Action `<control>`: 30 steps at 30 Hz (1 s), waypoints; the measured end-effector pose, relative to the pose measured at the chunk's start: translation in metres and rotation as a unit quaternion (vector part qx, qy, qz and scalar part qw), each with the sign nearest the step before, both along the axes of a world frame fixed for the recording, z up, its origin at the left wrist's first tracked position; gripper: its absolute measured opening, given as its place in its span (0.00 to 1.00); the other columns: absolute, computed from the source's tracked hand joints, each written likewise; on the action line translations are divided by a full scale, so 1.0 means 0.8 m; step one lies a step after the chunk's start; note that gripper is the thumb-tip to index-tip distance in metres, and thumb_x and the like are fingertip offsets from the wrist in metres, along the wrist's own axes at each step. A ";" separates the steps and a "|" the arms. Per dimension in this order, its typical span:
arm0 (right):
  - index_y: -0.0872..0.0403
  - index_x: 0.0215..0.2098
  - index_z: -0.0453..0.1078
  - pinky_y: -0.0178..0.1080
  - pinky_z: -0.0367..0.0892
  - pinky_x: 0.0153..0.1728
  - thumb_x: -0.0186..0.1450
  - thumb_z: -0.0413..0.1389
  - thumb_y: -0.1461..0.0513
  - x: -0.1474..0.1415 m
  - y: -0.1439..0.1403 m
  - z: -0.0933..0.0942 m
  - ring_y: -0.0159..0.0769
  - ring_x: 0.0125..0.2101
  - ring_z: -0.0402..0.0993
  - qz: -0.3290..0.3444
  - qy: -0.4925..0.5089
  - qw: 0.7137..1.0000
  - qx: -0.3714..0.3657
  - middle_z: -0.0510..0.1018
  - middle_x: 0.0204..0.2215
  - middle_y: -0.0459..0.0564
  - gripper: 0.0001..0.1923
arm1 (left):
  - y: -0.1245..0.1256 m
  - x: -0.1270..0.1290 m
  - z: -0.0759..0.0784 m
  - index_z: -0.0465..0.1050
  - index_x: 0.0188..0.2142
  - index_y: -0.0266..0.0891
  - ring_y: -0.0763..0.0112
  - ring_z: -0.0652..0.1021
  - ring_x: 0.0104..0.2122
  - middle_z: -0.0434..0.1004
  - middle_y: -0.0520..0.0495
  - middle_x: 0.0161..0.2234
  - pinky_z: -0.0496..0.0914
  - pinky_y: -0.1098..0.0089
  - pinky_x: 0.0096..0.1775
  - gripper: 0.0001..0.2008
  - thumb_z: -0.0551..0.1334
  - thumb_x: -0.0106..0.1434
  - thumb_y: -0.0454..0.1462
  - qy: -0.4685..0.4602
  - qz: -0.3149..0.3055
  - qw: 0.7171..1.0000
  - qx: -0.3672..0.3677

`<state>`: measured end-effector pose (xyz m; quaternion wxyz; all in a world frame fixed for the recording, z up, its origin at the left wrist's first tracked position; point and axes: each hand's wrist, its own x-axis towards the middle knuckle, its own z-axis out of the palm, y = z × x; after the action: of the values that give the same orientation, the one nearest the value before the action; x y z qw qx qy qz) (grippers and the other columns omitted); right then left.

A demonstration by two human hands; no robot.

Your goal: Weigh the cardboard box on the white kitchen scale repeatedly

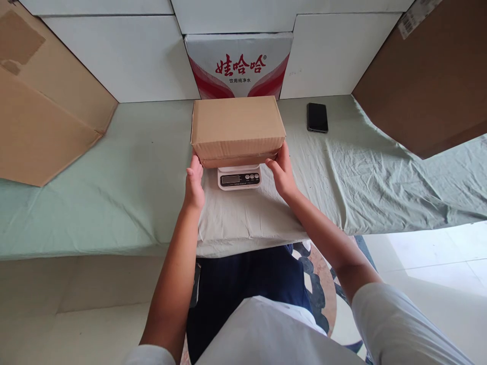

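A: Hands?
B: Left hand (194, 183) open, flat against cardboard box (237, 128) left end; right hand (280, 171) open, pressing right end.
A: Box where?
B: Sitting on kitchen scale (239, 178), centre of green cloth (114, 172). Phone (317, 117) far right.

The white and red carton (239, 66) standing against the wall bears large red Chinese characters 娃哈哈 with a small ® mark, and beneath them a smaller dark line, 饮用纯净水. The kitchen scale's display (231, 179) shows no legible digits, and the label (416, 16) on the brown cardboard at upper right is too small to read.
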<state>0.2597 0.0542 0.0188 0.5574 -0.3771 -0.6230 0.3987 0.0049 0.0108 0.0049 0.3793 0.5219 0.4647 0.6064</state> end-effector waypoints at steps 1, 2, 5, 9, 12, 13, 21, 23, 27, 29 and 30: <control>0.38 0.67 0.57 0.61 0.62 0.69 0.64 0.57 0.40 0.000 0.000 -0.001 0.52 0.65 0.63 -0.002 -0.003 1.000 0.001 0.67 0.65 0.50 0.37 | 0.000 0.000 0.000 0.60 0.72 0.50 0.54 0.56 0.76 0.57 0.45 0.76 0.51 0.55 0.75 0.51 0.43 0.60 0.74 0.001 -0.001 1.000 0.003; 0.38 0.67 0.57 0.61 0.63 0.69 0.64 0.57 0.39 0.000 0.001 -0.003 0.52 0.65 0.64 -0.004 -0.004 1.000 0.002 0.67 0.65 0.50 0.38 | 0.000 0.000 0.000 0.60 0.72 0.51 0.54 0.56 0.76 0.57 0.46 0.76 0.51 0.56 0.75 0.51 0.43 0.61 0.74 0.003 -0.003 1.000 0.006; 0.39 0.67 0.56 0.62 0.64 0.68 0.63 0.56 0.38 -0.001 0.001 -0.006 0.52 0.63 0.65 -0.007 -0.003 1.000 0.009 0.67 0.65 0.50 0.38 | -0.001 0.000 0.000 0.59 0.73 0.51 0.55 0.56 0.76 0.57 0.47 0.76 0.52 0.56 0.75 0.50 0.43 0.61 0.74 0.009 -0.010 1.000 0.011; 0.39 0.68 0.56 0.62 0.66 0.66 0.63 0.56 0.38 -0.001 0.001 -0.007 0.52 0.62 0.67 -0.008 -0.003 1.000 0.010 0.68 0.64 0.51 0.39 | -0.001 -0.001 -0.001 0.55 0.74 0.51 0.56 0.53 0.77 0.52 0.47 0.77 0.49 0.56 0.75 0.51 0.43 0.62 0.73 0.007 -0.007 1.000 0.012; 0.36 0.70 0.52 0.63 0.61 0.71 0.63 0.55 0.37 0.002 0.002 -0.009 0.52 0.68 0.62 -0.009 0.026 1.000 0.008 0.64 0.70 0.48 0.41 | -0.001 -0.004 -0.002 0.52 0.75 0.53 0.58 0.49 0.78 0.46 0.50 0.79 0.46 0.56 0.76 0.50 0.41 0.62 0.73 -0.007 0.014 0.999 0.037; 0.35 0.70 0.50 0.63 0.58 0.73 0.64 0.55 0.37 0.004 0.004 -0.010 0.52 0.71 0.58 -0.010 0.036 0.999 0.008 0.61 0.72 0.47 0.41 | -0.001 -0.005 -0.002 0.52 0.75 0.54 0.59 0.48 0.78 0.45 0.51 0.79 0.46 0.56 0.76 0.49 0.40 0.63 0.72 -0.012 0.023 0.999 0.044; 0.33 0.69 0.49 0.68 0.51 0.75 0.64 0.55 0.38 0.012 0.010 -0.013 0.52 0.76 0.51 -0.023 0.076 0.997 -0.020 0.58 0.74 0.44 0.39 | 0.003 -0.017 -0.007 0.54 0.74 0.56 0.62 0.49 0.78 0.47 0.52 0.79 0.48 0.55 0.76 0.46 0.33 0.66 0.69 -0.010 0.050 0.998 0.023; 0.33 0.68 0.50 0.68 0.51 0.75 0.64 0.54 0.37 0.011 0.011 -0.013 0.52 0.76 0.51 -0.025 0.072 0.997 -0.026 0.58 0.74 0.44 0.39 | 0.004 -0.017 -0.008 0.54 0.74 0.56 0.61 0.49 0.78 0.48 0.52 0.78 0.48 0.54 0.76 0.48 0.31 0.64 0.70 0.004 0.051 0.999 0.017; 0.34 0.68 0.53 0.66 0.53 0.75 0.63 0.54 0.35 0.011 0.014 -0.012 0.52 0.75 0.53 -0.027 0.062 0.997 -0.025 0.60 0.73 0.45 0.39 | 0.004 -0.016 -0.009 0.55 0.74 0.56 0.61 0.51 0.77 0.49 0.52 0.78 0.49 0.55 0.76 0.49 0.31 0.63 0.71 0.011 0.052 0.999 0.012; 0.35 0.67 0.54 0.65 0.55 0.74 0.63 0.54 0.36 0.011 0.014 -0.011 0.51 0.74 0.55 -0.024 0.067 0.997 -0.022 0.61 0.72 0.46 0.38 | 0.004 -0.017 -0.009 0.54 0.74 0.56 0.61 0.51 0.78 0.49 0.52 0.78 0.49 0.54 0.76 0.49 0.31 0.63 0.70 0.009 0.049 0.999 0.013; 0.36 0.67 0.55 0.64 0.56 0.74 0.63 0.55 0.36 0.010 0.014 -0.010 0.51 0.74 0.56 -0.022 0.073 0.997 -0.022 0.62 0.72 0.46 0.38 | 0.004 -0.017 -0.009 0.54 0.74 0.55 0.60 0.50 0.78 0.49 0.52 0.78 0.49 0.54 0.76 0.49 0.30 0.63 0.70 0.007 0.049 0.999 0.013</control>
<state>0.2680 0.0651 0.0110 0.6014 -0.3727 -0.5631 0.4271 -0.0089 0.0143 -0.0021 0.3397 0.5075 0.4844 0.6264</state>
